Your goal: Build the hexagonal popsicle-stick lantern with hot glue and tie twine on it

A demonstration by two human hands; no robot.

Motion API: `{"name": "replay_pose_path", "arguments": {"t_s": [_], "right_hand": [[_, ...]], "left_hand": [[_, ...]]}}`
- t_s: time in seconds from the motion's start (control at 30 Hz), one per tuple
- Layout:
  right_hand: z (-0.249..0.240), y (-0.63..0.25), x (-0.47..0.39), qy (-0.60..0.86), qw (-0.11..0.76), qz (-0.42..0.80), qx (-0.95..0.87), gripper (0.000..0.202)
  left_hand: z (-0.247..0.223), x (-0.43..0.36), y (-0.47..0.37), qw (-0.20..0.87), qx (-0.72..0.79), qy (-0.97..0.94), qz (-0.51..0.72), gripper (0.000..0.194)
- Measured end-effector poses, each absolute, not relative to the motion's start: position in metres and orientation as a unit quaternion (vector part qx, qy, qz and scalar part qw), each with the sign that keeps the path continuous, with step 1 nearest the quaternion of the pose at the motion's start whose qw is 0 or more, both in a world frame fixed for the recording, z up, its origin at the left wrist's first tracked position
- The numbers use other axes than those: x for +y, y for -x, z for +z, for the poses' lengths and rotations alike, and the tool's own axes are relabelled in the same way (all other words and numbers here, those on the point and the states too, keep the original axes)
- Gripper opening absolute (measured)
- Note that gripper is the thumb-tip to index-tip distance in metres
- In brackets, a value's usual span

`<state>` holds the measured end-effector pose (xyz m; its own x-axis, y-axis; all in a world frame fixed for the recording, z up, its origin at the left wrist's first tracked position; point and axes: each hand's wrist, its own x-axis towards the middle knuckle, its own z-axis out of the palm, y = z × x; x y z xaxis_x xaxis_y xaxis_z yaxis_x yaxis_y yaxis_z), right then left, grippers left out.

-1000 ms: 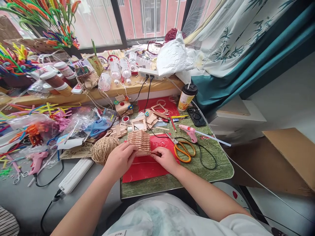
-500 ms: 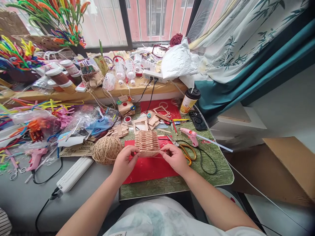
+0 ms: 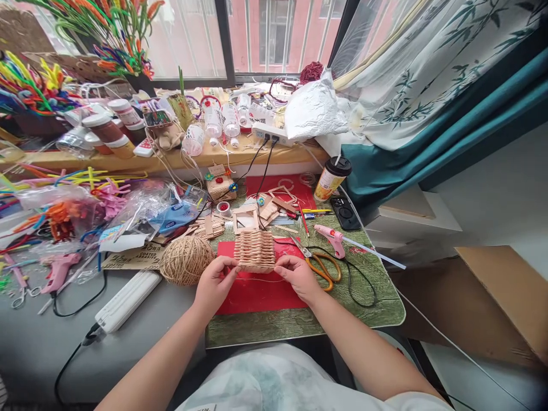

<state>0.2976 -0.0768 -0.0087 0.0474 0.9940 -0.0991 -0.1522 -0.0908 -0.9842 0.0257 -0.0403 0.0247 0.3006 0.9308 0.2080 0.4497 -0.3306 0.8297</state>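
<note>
A small woven piece of wooden sticks and twine (image 3: pixel 255 251) is held up over the red sheet (image 3: pixel 261 297). My left hand (image 3: pixel 217 282) pinches its lower left corner, thumb and index finger together. At the lower right corner, my right hand (image 3: pixel 299 277) grips it in the same way. A thin strand of twine runs between the hands below the piece. The ball of twine (image 3: pixel 187 261) lies just left of my left hand. Orange-handled scissors (image 3: pixel 324 268) rest right beside my right hand.
A pink glue gun (image 3: pixel 333 240) with its cord lies to the right, near a phone (image 3: pixel 345 213) and a lidded cup (image 3: pixel 332 178). Behind the hands are loose wooden sticks (image 3: pixel 269 210). A white power strip (image 3: pixel 128 301) is at the left.
The woven piece has tilted, so more of its ribbed face shows. My right hand has shifted slightly left against its corner. The camera view has moved a little.
</note>
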Motion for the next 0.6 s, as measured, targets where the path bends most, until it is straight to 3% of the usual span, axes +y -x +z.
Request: {"name": "replay_pose_path", "arguments": {"t_s": [0.3, 0.6], "right_hand": [[-0.022, -0.300, -0.083, 0.487, 0.538, 0.523, -0.448, 0.041], [-0.026, -0.298, -0.092, 0.483, 0.568, 0.451, -0.491, 0.022]], "left_hand": [[0.024, -0.037, -0.021, 0.330, 0.456, -0.743, 0.361, 0.013], [0.020, -0.035, -0.019, 0.331, 0.457, -0.740, 0.365, 0.013]]}}
